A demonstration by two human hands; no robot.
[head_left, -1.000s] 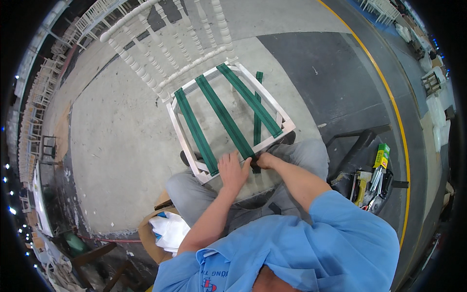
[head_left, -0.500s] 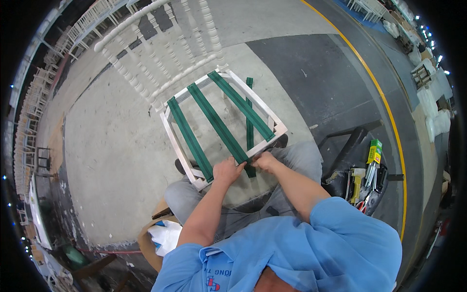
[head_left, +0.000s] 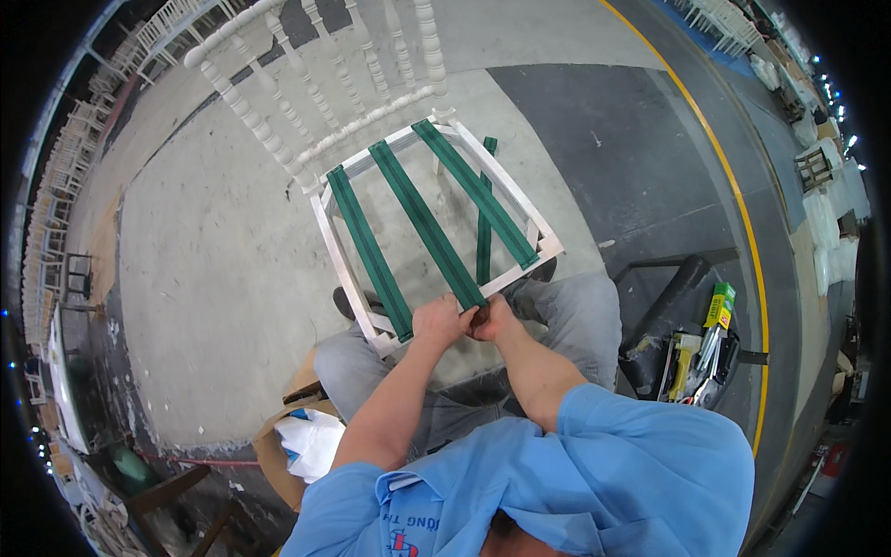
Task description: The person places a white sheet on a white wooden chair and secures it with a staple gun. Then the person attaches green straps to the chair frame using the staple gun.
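Observation:
A white chair frame [head_left: 339,265] with a turned-spindle back [head_left: 320,79] stands before my legs, its seat open. Three green webbing straps run from back to front: a left strap [head_left: 369,251], a middle strap [head_left: 425,223] and a right strap [head_left: 473,190]. At the front rail, my left hand [head_left: 443,321] is closed on the front end of the middle strap. Close against it, my right hand [head_left: 495,319] pinches the strap's end under the rail, its fingertips partly hidden. A further green strap [head_left: 484,227] is seen below the right strap, through the seat opening.
On my right, a dark stool [head_left: 664,311] carries a green-yellow box [head_left: 720,304], a yellow-handled tool [head_left: 683,355] and other hand tools. A cardboard box [head_left: 277,444] with a white bag [head_left: 311,444] is at my left. White chairs [head_left: 56,204] line the far left.
My right hand has come in against my left hand. The strap end that hung below the front rail is now hidden by my fingers. The whole view has shifted slightly.

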